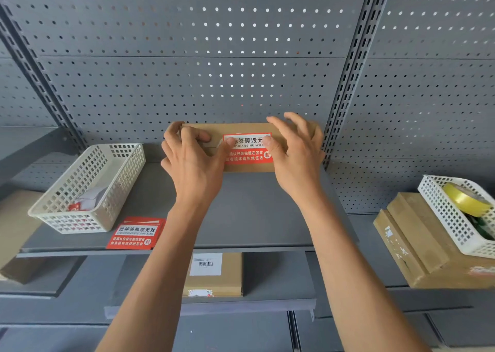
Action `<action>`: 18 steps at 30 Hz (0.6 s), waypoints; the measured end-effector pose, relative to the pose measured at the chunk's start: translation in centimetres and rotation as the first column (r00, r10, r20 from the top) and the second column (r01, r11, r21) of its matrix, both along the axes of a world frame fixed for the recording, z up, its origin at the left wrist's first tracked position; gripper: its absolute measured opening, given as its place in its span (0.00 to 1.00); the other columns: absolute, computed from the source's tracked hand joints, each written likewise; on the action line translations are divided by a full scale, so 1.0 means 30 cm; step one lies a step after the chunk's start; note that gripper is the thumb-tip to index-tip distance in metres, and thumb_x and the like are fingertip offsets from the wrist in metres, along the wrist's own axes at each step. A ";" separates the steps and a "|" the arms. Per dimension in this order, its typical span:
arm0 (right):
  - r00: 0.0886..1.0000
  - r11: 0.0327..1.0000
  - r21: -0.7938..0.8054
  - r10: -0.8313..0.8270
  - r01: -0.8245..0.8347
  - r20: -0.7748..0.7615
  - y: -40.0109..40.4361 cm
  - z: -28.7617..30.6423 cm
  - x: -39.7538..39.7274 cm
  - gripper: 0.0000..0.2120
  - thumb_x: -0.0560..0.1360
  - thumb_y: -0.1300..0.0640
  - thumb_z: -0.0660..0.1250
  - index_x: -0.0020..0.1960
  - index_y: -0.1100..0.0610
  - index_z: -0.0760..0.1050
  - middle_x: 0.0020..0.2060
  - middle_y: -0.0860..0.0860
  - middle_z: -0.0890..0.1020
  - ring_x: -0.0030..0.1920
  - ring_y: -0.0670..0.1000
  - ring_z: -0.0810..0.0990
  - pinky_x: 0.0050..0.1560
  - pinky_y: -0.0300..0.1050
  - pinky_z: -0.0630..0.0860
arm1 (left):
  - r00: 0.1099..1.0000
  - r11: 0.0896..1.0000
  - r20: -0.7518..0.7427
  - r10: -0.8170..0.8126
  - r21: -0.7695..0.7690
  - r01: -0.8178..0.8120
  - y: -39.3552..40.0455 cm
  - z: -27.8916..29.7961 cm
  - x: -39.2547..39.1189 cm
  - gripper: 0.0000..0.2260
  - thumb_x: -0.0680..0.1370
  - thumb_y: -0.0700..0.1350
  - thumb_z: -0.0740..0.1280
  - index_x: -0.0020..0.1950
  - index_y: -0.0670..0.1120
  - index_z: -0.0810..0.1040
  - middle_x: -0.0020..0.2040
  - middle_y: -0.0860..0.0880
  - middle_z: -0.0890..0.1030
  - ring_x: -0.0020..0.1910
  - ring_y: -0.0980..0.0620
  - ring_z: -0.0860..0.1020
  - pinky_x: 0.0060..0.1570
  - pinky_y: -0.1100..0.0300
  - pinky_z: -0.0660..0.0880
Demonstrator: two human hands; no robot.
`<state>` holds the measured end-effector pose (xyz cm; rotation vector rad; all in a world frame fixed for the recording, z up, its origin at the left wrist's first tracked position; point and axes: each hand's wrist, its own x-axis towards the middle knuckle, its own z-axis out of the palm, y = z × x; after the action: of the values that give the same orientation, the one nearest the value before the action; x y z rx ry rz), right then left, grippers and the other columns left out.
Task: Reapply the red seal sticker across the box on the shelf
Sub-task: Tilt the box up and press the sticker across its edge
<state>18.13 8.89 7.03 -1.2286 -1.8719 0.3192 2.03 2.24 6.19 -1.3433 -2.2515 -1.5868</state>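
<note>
A flat brown cardboard box [214, 129] lies at the back of the grey shelf [249, 212], against the pegboard. A red and white seal sticker [247, 149] lies across its top and front face. My left hand [191, 161] grips the box's left end, fingers curled over the top, thumb pressing the sticker's left edge. On the box's right end rests my right hand [294, 153], its thumb pressing the sticker's right edge and its fingers spread over the top.
A white mesh basket [88, 188] with sticker scraps stands at left, a stack of red seal stickers [136, 233] in front of it. Another box [214, 275] lies on the lower shelf. At right, boxes [417, 244] carry a basket with yellow tape [464, 198].
</note>
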 end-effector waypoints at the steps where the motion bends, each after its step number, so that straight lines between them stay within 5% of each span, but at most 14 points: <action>1: 1.000 1.000 -0.003 0.001 -0.001 -0.002 0.002 0.001 0.001 0.17 0.80 0.44 0.62 0.68 0.40 0.73 0.72 0.41 0.67 0.73 0.57 0.58 0.62 0.63 0.66 | 1.000 1.000 -0.001 -0.004 0.002 0.004 -0.002 0.001 -0.002 0.19 0.73 0.61 0.73 0.50 0.50 0.71 0.71 0.48 0.67 0.70 0.45 0.66 0.63 0.47 0.63; 14: 1.000 1.000 0.013 -0.002 0.002 -0.025 0.000 0.004 0.005 0.17 0.81 0.54 0.60 0.66 0.41 0.76 0.68 0.42 0.71 0.70 0.55 0.60 0.59 0.64 0.70 | 0.999 0.999 0.028 -0.038 0.007 0.038 -0.022 0.011 -0.004 0.09 0.79 0.52 0.68 0.50 0.48 0.73 0.71 0.47 0.67 0.70 0.46 0.65 0.61 0.51 0.59; 18: 0.991 0.997 -0.016 -0.077 0.076 -0.105 -0.019 0.017 -0.026 0.17 0.77 0.40 0.59 0.62 0.42 0.78 0.65 0.41 0.73 0.70 0.54 0.62 0.61 0.63 0.69 | 0.998 1.000 0.069 0.014 -0.028 -0.012 -0.011 0.042 0.021 0.22 0.76 0.67 0.65 0.46 0.48 0.72 0.66 0.50 0.69 0.66 0.47 0.67 0.62 0.47 0.62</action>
<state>17.36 8.33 7.55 -1.2638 -1.7303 0.3476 2.67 1.92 7.45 -1.2967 -2.3253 -1.6283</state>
